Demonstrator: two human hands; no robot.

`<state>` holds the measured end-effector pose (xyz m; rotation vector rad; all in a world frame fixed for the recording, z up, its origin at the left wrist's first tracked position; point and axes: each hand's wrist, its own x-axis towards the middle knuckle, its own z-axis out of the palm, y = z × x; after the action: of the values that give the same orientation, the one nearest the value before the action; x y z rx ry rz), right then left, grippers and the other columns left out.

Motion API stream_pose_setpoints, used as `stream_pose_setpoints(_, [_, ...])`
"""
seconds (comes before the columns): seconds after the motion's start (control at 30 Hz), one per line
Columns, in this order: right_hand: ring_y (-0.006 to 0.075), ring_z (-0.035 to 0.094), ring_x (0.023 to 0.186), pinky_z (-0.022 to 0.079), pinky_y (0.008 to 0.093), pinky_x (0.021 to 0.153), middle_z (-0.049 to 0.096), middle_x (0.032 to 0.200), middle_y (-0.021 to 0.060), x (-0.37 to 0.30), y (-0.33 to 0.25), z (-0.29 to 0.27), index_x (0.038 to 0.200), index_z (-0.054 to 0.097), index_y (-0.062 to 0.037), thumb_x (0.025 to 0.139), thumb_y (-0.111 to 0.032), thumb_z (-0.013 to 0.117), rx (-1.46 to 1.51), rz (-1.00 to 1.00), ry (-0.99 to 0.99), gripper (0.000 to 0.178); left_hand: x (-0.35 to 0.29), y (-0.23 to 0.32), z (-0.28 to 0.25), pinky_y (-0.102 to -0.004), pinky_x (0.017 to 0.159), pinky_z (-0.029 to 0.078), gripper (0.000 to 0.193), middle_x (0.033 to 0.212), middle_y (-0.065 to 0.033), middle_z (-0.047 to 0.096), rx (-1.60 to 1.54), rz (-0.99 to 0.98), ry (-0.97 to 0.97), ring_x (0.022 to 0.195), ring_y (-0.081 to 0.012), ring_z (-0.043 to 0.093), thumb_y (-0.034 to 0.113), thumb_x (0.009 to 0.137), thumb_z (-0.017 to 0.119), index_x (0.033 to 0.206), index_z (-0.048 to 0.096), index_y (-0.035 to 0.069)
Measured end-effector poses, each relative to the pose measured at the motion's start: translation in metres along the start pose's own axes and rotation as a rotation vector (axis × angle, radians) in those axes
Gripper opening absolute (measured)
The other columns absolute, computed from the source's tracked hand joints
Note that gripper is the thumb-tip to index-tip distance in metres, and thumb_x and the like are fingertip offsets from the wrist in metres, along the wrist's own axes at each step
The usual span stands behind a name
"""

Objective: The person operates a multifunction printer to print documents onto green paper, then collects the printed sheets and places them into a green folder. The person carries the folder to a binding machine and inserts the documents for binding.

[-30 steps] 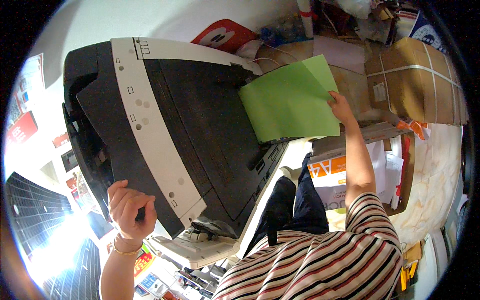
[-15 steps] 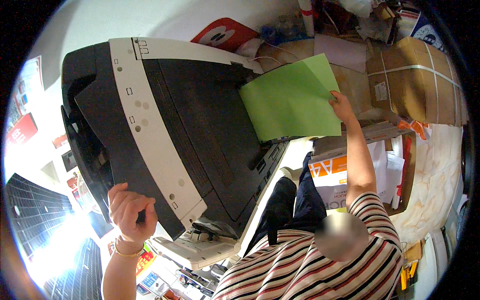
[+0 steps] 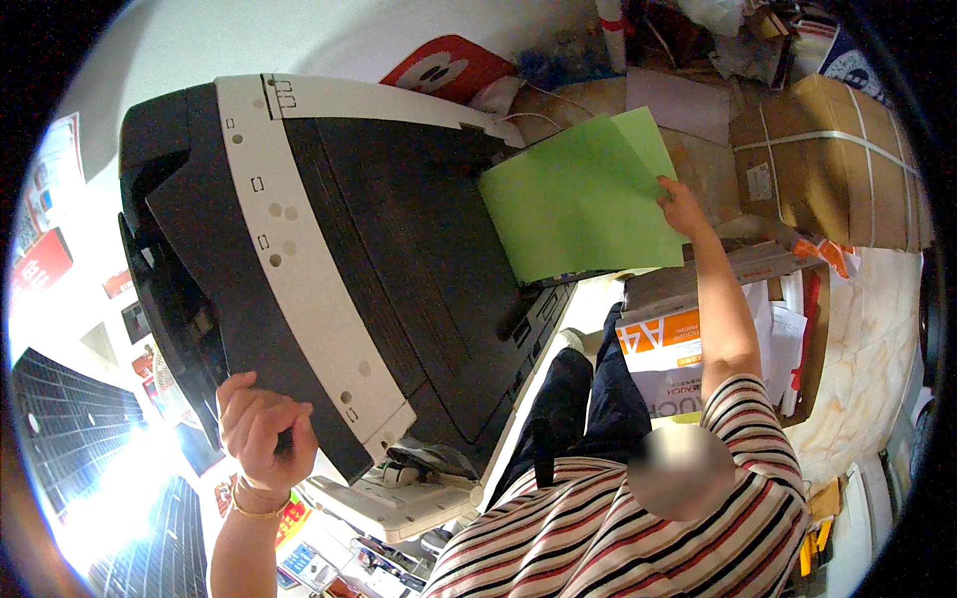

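A large dark-and-white copier (image 3: pixel 399 269) fills the middle left. Green paper (image 3: pixel 588 204) sticks out from its right side, and a second edge along the top suggests more than one sheet. My right hand (image 3: pixel 682 209) pinches the paper's right edge, thumb and fingers closed. At the copier's front left corner my left hand (image 3: pixel 264 434) is raised with fingers curled by the dark panel edge. Whether it grips anything there is hidden. A bracelet (image 3: pixel 259 506) circles my left wrist.
A strapped cardboard box (image 3: pixel 832 164) stands at the far right. Below my right forearm, an open carton holds white-and-orange paper packaging (image 3: pixel 660 344). A red cartoon board (image 3: pixel 449 68) leans behind the copier. Bright light comes from a doorway-like opening at the lower left.
The green sheets have fanned slightly apart along the top edge. My right forearm has shifted a little to the right; my left hand has dipped slightly.
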<state>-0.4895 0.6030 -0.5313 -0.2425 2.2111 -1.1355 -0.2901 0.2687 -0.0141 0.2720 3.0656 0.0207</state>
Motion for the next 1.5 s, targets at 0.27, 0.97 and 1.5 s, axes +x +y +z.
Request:
stream_pose_setpoints(0.27, [0.0334, 0.051, 0.118, 0.042, 0.0362, 0.096, 0.052, 0.126, 0.0248, 0.011, 0.020, 0.012, 0.126, 0.048, 0.0038, 0.083, -0.001, 0.058, 0.162, 0.034, -0.045, 0.045, -0.001, -0.001, -0.001, -0.0424, 0.083, 0.045, 0.009, 0.060, -0.0039, 0.058, -0.010, 0.003, -0.015, 0.059, -0.0192, 0.056, 0.000, 0.067, 0.060, 0.071, 0.058, 0.008])
stream_pose_setpoints(0.97, [0.0400, 0.058, 0.101, 0.047, 0.0431, 0.084, 0.062, 0.108, 0.0222, 0.050, 0.054, 0.036, 0.120, 0.055, -0.0086, 0.079, -0.001, 0.056, -0.074, -0.116, 0.263, 0.041, 0.001, -0.002, -0.003, -0.0421, 0.083, 0.045, 0.003, 0.058, -0.0044, 0.056, 0.000, -0.017, -0.028, 0.057, -0.0182, 0.054, 0.008, 0.076, 0.059, 0.073, 0.058, 0.008])
stream_pose_setpoints(1.5, [0.0376, 0.058, 0.103, 0.047, 0.0397, 0.087, 0.059, 0.114, 0.0233, 0.044, 0.024, 0.033, 0.125, 0.054, -0.0099, 0.080, -0.003, 0.055, -0.044, 0.044, 0.111, 0.046, -0.006, -0.004, -0.001, -0.0415, 0.084, 0.044, 0.002, 0.055, -0.0042, 0.055, -0.011, -0.023, -0.013, 0.056, -0.0168, 0.054, 0.009, 0.076, 0.058, 0.074, 0.059, 0.009])
